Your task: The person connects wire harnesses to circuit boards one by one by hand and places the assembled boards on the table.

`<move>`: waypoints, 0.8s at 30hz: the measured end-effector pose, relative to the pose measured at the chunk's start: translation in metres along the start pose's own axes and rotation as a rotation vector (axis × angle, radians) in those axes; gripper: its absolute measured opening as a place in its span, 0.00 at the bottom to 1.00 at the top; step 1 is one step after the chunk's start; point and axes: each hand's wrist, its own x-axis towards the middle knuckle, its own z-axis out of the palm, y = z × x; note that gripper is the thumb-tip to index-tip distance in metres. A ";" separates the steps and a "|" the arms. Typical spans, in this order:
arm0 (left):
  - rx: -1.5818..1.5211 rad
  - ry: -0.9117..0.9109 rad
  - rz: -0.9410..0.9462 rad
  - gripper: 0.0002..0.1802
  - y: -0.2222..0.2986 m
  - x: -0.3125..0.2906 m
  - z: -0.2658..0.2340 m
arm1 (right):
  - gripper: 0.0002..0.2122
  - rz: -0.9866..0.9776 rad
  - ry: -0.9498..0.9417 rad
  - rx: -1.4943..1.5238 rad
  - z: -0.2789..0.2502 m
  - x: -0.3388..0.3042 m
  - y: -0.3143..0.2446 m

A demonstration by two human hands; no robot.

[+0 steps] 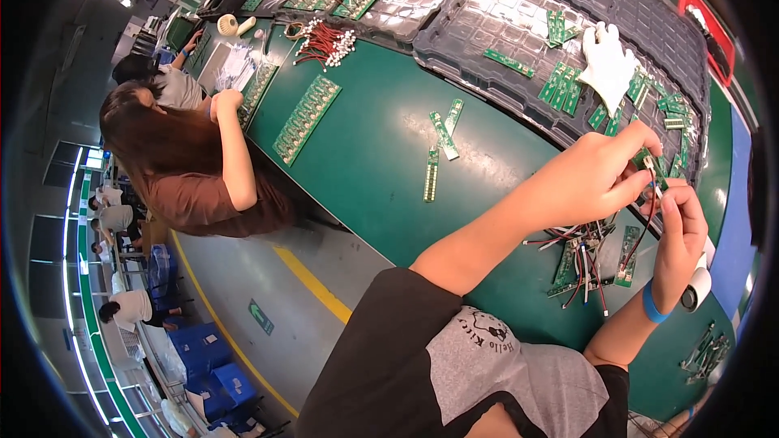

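1. L hand (621, 166): thumb & fingers closed, pinching the held PCB (643, 157), small, green, w/ a white connector facing up.
2. R hand (680, 215): fingers bent in, thumb nearly meeting them, at the PCB's lower end. Can't tell if it grips the board, the wire lead (652, 209) or both. Blue wristband (653, 305) on R wrist.
3. Pos. of held PCB: between both hands, raised near the front edge of the black tray (479, 16). Dark-red lead hangs from the hands toward the table.
4. Step in hand (judged): working the lead at the PCB's connector. Whether the plug is fully seated: can't tell, fingers block the view.
5. Next move (judged): calls for L hand to keep the board steady & R hand to act in line w/ the connector, w/o side load on the wires.
6. Just below the hands: loose lead pile (586, 264), lying partly over PCBs; single PCB (627, 255) adj.
7. Tray, beyond hands: loose PCBs in groups; white glove (607, 65) lying among them.
8. Farther L on green table (365, 138): three loose PCBs (443, 136), partly overlapping; unsplit board panel (307, 119); red-wire bundle (324, 45).
9. Far L: co-worker in brown top (191, 186), seated at same table.
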 end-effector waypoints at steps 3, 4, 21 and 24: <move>0.013 -0.013 -0.002 0.14 0.001 0.001 -0.002 | 0.05 0.000 -0.012 -0.004 0.000 0.000 -0.001; 0.021 -0.029 -0.010 0.14 0.002 0.001 -0.003 | 0.05 0.004 -0.014 0.002 0.000 0.001 -0.001; -0.244 -0.079 -0.138 0.10 0.000 -0.003 -0.001 | 0.04 0.012 -0.049 0.078 0.005 -0.002 -0.002; -0.344 -0.092 -0.072 0.11 0.000 -0.002 0.001 | 0.03 0.001 -0.055 0.122 0.005 0.002 0.001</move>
